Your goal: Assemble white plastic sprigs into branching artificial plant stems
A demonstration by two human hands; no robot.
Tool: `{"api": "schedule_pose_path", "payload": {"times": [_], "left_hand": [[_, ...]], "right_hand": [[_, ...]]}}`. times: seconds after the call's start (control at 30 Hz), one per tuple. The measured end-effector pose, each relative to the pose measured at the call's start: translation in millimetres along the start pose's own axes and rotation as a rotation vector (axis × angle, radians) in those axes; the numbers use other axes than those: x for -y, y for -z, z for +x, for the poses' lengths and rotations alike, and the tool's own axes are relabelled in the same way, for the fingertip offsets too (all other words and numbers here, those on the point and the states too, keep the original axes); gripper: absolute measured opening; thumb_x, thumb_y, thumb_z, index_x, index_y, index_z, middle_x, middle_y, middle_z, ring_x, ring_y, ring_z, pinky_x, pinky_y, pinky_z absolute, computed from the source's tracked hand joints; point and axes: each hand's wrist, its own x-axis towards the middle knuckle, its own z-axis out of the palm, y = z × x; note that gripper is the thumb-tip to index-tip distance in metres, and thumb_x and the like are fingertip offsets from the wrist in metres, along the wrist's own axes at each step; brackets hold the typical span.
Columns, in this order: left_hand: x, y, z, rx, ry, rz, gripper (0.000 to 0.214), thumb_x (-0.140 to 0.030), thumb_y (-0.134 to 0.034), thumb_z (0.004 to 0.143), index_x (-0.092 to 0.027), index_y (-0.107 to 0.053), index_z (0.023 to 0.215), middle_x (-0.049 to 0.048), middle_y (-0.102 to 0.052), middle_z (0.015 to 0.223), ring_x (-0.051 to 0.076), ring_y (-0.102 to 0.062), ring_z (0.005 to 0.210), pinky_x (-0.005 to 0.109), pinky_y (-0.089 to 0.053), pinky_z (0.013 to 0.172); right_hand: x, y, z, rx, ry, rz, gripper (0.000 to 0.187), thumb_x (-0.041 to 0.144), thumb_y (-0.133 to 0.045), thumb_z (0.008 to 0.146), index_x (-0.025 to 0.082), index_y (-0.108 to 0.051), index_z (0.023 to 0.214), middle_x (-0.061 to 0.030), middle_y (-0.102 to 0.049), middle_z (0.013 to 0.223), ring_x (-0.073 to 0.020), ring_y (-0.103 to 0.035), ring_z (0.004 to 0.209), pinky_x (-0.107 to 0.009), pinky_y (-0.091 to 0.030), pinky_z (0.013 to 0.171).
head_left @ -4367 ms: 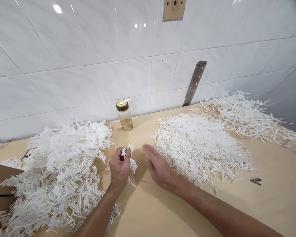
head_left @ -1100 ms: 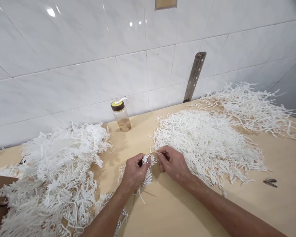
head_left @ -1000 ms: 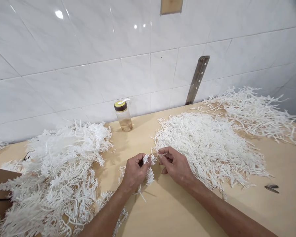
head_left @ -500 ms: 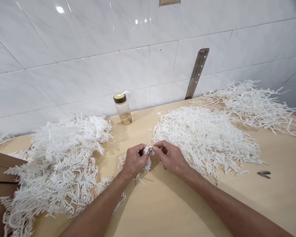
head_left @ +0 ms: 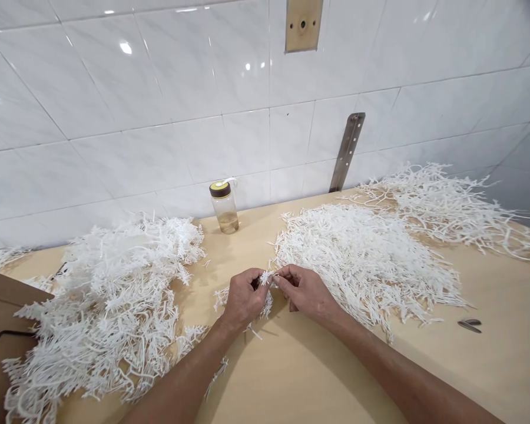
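My left hand [head_left: 242, 297] is closed on a small white plastic sprig [head_left: 265, 288] with comb-like teeth, held just above the wooden table [head_left: 291, 365]. My right hand [head_left: 307, 290] meets it from the right, its fingertips pinched on one thin white piece at the top of the sprig. To the left lies a big heap of tangled white sprigs [head_left: 110, 300]. To the right spreads a flatter pile of separated thin white pieces [head_left: 362, 259], touching my right hand's far side.
A clear bottle with a brown and yellow lid [head_left: 224, 206] stands at the tiled wall. Another white pile [head_left: 450, 203] lies far right. A metal bracket [head_left: 347, 152] leans on the wall. Small metal nippers [head_left: 469, 325] lie at the right. A cardboard box [head_left: 0, 330] sits at left.
My right hand went from open beside the sprig to pinching at its top. Both hands have stayed together over the table's middle; the view tilted up slightly.
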Motion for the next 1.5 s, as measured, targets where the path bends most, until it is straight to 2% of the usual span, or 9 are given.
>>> {"api": "schedule_pose_path", "payload": {"times": [0.3,0.5,0.6,0.77,0.9,1.07,1.3,1.5], "left_hand": [[-4,-1.8,0,0.008,0.042,-0.006,0.025,-0.034,-0.061,0.082,-0.014,-0.068,0.067,-0.0024,-0.049,0.055,0.01,-0.042,0.054,0.022,-0.032,0.052],[3,-3.1,-1,0.022,-0.108,0.1,0.013,-0.02,-0.057,0.081,-0.016,-0.07,0.08,-0.0002,-0.061,0.066,0.012,-0.05,0.059,0.022,-0.037,0.058],[7,-4.2,-1,-0.007,-0.155,0.165,0.011,-0.016,-0.056,0.08,-0.016,-0.067,0.077,-0.0003,-0.059,0.065,0.012,-0.049,0.059,0.023,-0.036,0.059],[9,-4.8,-3,0.02,-0.175,0.233,0.013,-0.012,-0.05,0.078,-0.017,-0.059,0.07,-0.0009,-0.055,0.064,0.012,-0.046,0.059,0.024,-0.032,0.059],[7,-3.5,-3,0.06,-0.147,0.269,0.015,-0.011,-0.047,0.076,-0.019,-0.049,0.063,-0.0032,-0.046,0.058,0.012,-0.039,0.056,0.025,-0.027,0.056],[3,-1.7,-1,0.075,-0.068,0.194,0.019,-0.015,-0.051,0.077,-0.019,-0.043,0.06,-0.0043,-0.04,0.056,0.011,-0.035,0.055,0.025,-0.025,0.054],[-5,-0.6,-6,0.039,-0.056,0.022,0.026,-0.03,-0.057,0.082,-0.018,-0.046,0.062,-0.0051,-0.036,0.057,0.01,-0.032,0.055,0.023,-0.026,0.053],[-1,-1.6,-1,-0.004,0.125,-0.218,0.033,-0.046,-0.062,0.081,-0.017,-0.058,0.068,-0.0052,-0.039,0.056,0.01,-0.035,0.054,0.023,-0.028,0.052]], "right_hand": [[0,-1,0,-0.029,-0.063,-0.049,0.019,0.027,-0.054,0.081,0.019,-0.067,0.092,0.0039,-0.063,0.067,-0.0092,-0.056,0.037,-0.021,-0.047,0.038],[1,-4,-2,-0.08,-0.065,-0.02,0.016,0.026,-0.053,0.079,0.019,-0.065,0.088,0.005,-0.06,0.062,-0.0099,-0.055,0.038,-0.022,-0.047,0.04],[0,-5,-2,-0.094,-0.063,-0.029,0.018,0.03,-0.053,0.081,0.019,-0.065,0.09,0.0046,-0.06,0.062,-0.0107,-0.055,0.038,-0.023,-0.047,0.039],[-1,-8,-2,-0.132,-0.004,-0.167,0.02,0.026,-0.052,0.08,0.019,-0.068,0.09,0.0018,-0.065,0.065,-0.0127,-0.059,0.046,-0.023,-0.047,0.044],[0,-12,-3,-0.174,0.046,-0.335,0.019,0.022,-0.051,0.079,0.018,-0.069,0.085,0.0004,-0.066,0.063,-0.0136,-0.058,0.05,-0.024,-0.046,0.05],[3,-17,-3,-0.196,0.017,-0.362,0.013,0.023,-0.049,0.082,0.019,-0.062,0.08,0.0004,-0.065,0.063,-0.0133,-0.059,0.047,-0.023,-0.044,0.047],[2,-4,1,-0.246,-0.14,-0.151,0.003,0.021,-0.051,0.084,0.021,-0.052,0.082,0.0056,-0.061,0.052,-0.0136,-0.061,0.038,-0.022,-0.047,0.043],[0,-2,0,-0.233,-0.136,0.029,0.013,0.033,-0.056,0.083,0.021,-0.052,0.089,0.0065,-0.06,0.053,-0.015,-0.06,0.035,-0.023,-0.047,0.037]]}}
